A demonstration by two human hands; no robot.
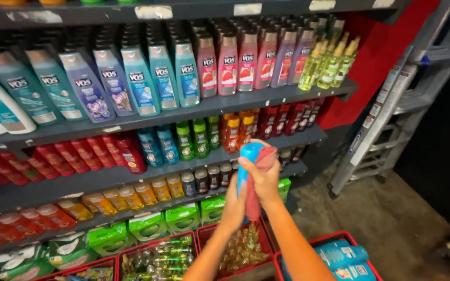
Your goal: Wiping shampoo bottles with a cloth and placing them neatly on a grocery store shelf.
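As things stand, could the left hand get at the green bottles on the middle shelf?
Probably not straight away: the left hand holds the blue bottle with the right hand, so its grip is taken. The green bottles stand open-fronted just above.

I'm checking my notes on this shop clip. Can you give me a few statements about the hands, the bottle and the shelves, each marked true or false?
1. Both hands hold a blue bottle. True.
2. The right hand presses a green cloth against the bottle. False: the cloth is pinkish red.
3. A folded ladder leans at the right. True.
4. The left hand rests on a shelf. False: it grips the bottle from below.
5. Red baskets stand on the floor below. True.
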